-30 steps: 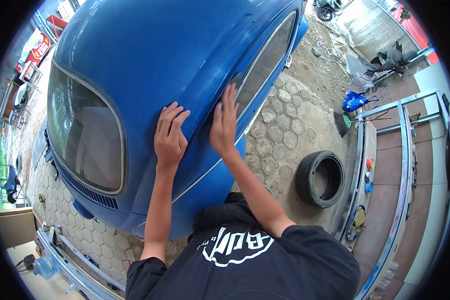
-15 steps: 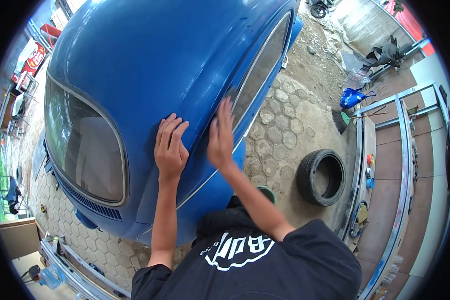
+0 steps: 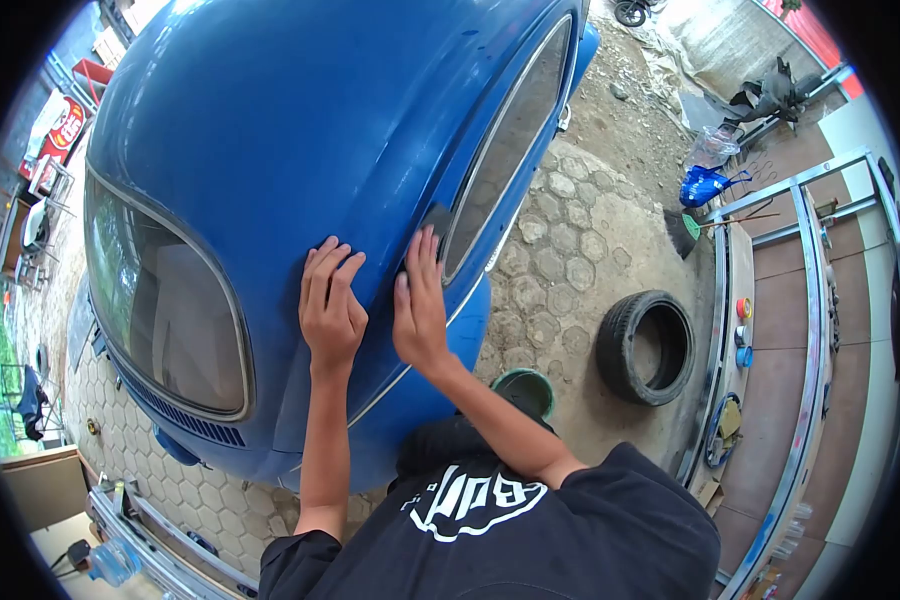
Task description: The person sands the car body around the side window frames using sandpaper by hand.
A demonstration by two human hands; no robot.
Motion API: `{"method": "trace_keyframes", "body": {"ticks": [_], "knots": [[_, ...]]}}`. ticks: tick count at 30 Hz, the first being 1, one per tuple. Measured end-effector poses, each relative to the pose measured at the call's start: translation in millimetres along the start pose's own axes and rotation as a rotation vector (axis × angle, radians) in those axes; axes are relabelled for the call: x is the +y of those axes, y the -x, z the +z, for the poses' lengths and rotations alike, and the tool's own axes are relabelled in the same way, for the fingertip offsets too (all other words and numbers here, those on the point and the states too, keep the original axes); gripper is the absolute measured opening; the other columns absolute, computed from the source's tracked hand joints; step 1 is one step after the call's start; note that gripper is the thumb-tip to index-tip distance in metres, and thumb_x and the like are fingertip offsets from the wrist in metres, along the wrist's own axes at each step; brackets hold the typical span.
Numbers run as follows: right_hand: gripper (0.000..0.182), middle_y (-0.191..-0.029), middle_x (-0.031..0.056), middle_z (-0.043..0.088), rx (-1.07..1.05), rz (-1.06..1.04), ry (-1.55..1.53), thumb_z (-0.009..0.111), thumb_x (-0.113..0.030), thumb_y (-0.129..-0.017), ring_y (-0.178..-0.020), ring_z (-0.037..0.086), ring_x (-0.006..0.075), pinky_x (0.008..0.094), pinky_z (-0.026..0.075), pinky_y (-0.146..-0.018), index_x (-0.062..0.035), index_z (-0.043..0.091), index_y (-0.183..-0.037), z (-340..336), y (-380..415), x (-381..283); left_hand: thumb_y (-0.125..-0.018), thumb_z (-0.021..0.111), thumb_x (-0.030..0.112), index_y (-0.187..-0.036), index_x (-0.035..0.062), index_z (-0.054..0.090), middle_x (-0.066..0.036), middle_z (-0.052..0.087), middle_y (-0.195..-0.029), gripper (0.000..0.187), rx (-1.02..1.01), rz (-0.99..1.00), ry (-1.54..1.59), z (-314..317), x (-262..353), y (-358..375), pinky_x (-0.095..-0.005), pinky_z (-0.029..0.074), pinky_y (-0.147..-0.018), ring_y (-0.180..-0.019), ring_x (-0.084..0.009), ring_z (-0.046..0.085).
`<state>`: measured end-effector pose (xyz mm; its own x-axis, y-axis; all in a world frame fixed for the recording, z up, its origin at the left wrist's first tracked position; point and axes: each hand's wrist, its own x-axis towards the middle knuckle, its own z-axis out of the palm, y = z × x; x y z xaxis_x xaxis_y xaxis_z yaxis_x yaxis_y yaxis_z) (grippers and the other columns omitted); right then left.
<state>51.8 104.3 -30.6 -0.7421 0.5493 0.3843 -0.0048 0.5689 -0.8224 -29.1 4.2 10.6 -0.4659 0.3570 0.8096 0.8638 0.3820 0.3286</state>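
A blue car (image 3: 300, 120) with rounded bodywork takes up the middle of the view. Its rear window (image 3: 165, 290) is on the left and its side window (image 3: 510, 150) on the right. My left hand (image 3: 332, 310) lies on the painted body between the two windows, fingers spread and bent a little, holding nothing. Just beside the side window's rear corner, my right hand (image 3: 420, 310) presses a dark grey piece of sandpaper (image 3: 436, 216) against the panel. Only the upper end of the sandpaper shows past the fingertips; the rest is hidden under the hand.
A green bucket (image 3: 523, 392) stands on the paving near my body, with a loose tire (image 3: 645, 348) to its right. Farther right is a metal frame (image 3: 805, 290) with rolls of tape (image 3: 743, 308) near it. A blue bag (image 3: 705, 186) lies beyond.
My right hand has slid down and left along the panel with the sandpaper, closer to my left hand. My left hand keeps its place on the car. More of the green bucket shows.
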Motion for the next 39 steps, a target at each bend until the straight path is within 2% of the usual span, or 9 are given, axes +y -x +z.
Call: {"method": "trace_keyframes", "body": {"ticks": [6, 12, 15, 18, 21, 27, 30, 33, 39], "knots": [[0.056, -0.168, 0.0199, 0.014, 0.210, 0.010, -0.169, 0.030, -0.024, -0.109, -0.156, 0.009, 0.0373, 0.0534, 0.008, -0.124, -0.0009, 0.022, -0.160, -34.1, -108.1, -5.6, -0.092, 0.049, -0.008, -0.103, 0.0022, 0.072, -0.012, 0.069, -0.111, 0.028, -0.007, -0.002, -0.014, -2.4, 1.3, 2.0, -0.0495, 0.049, -0.107, -0.116, -0.0316, 0.065], [0.055, -0.168, 0.0195, 0.016, 0.057, -0.024, -0.019, 0.028, -0.026, -0.111, -0.156, 0.010, 0.0360, 0.0509, 0.006, -0.125, -0.0009, 0.022, -0.159, -13.0, -32.4, -0.5, -0.091, 0.050, -0.008, -0.101, 0.0023, 0.072, -0.012, 0.069, -0.111, 0.027, -0.009, 0.006, -0.024, 0.0, -0.6, -0.5, -0.0494, 0.049, -0.107, -0.116, -0.0316, 0.065], [0.055, -0.167, 0.0205, 0.019, 0.162, 0.039, -0.102, 0.032, -0.023, -0.109, -0.155, 0.012, 0.0372, 0.0519, 0.007, -0.124, -0.0014, 0.024, -0.159, -45.5, -110.6, -9.2, -0.091, 0.050, -0.008, -0.101, 0.0026, 0.072, -0.012, 0.069, -0.111, 0.027, -0.011, 0.007, -0.029, 1.1, 0.8, -1.5, -0.0493, 0.049, -0.107, -0.116, -0.0318, 0.065], [0.055, -0.167, 0.0200, 0.020, 0.209, -0.015, -0.093, 0.032, -0.022, -0.109, -0.155, 0.013, 0.0376, 0.0525, 0.007, -0.124, -0.0022, 0.025, -0.159, -40.6, -111.1, -3.8, -0.090, 0.050, -0.009, -0.101, 0.0041, 0.073, -0.011, 0.068, -0.111, 0.028, -0.017, 0.009, -0.046, -3.1, 1.0, 3.8, -0.0493, 0.050, -0.106, -0.116, -0.0310, 0.065], [0.054, -0.167, 0.0189, 0.019, 0.036, 0.035, -0.024, 0.031, -0.025, -0.110, -0.155, 0.013, 0.0367, 0.0506, 0.005, -0.125, -0.0022, 0.025, -0.159, -20.2, -35.3, -7.6, -0.089, 0.050, -0.009, -0.101, 0.0047, 0.073, -0.011, 0.068, -0.112, 0.029, 0.000, 0.012, -0.057, 1.1, -0.7, 2.2, -0.0493, 0.051, -0.106, -0.116, -0.0305, 0.065], [0.055, -0.166, 0.0197, 0.024, 0.182, 0.014, -0.099, 0.035, -0.021, -0.108, -0.154, 0.017, 0.0387, 0.0547, 0.012, -0.123, -0.0017, 0.027, -0.159, -52.6, -122.2, -4.1, -0.089, 0.052, -0.008, -0.101, 0.0049, 0.073, -0.011, 0.068, -0.112, 0.027, -0.011, 0.023, -0.075, 0.9, 0.7, -1.1, -0.0490, 0.051, -0.106, -0.116, -0.0306, 0.065], [0.054, -0.165, 0.0199, 0.025, 0.234, -0.031, -0.100, 0.035, -0.021, -0.108, -0.154, 0.017, 0.0382, 0.0556, 0.012, -0.123, -0.0013, 0.029, -0.158, -37.5, -106.4, -2.5, -0.088, 0.052, -0.009, -0.100, 0.0047, 0.073, -0.011, 0.067, -0.112, 0.027, -0.018, 0.027, -0.082, -0.2, -0.5, 2.2, -0.0488, 0.051, -0.106, -0.116, -0.0304, 0.065], [0.053, -0.165, 0.0196, 0.024, 0.060, -0.013, -0.055, 0.033, -0.024, -0.110, -0.155, 0.015, 0.0359, 0.0535, 0.008, -0.124, -0.0009, 0.029, -0.158, -15.2, -23.6, -7.2, -0.089, 0.051, -0.009, -0.099, 0.0036, 0.073, -0.012, 0.067, -0.112, 0.027, -0.022, 0.012, -0.072, -1.0, 2.7, 4.0, -0.0497, 0.050, -0.106, -0.117, -0.0319, 0.065], [0.053, -0.166, 0.0189, 0.023, 0.146, 0.019, -0.118, 0.034, -0.021, -0.109, -0.156, 0.013, 0.0353, 0.0531, 0.009, -0.124, -0.0007, 0.029, -0.157, -50.2, -106.4, -5.1, -0.089, 0.051, -0.009, -0.099, 0.0030, 0.073, -0.013, 0.067, -0.111, 0.026, -0.025, 0.021, -0.086, 0.5, 1.9, -0.2, -0.0502, 0.049, -0.107, -0.116, -0.0330, 0.065]]}}
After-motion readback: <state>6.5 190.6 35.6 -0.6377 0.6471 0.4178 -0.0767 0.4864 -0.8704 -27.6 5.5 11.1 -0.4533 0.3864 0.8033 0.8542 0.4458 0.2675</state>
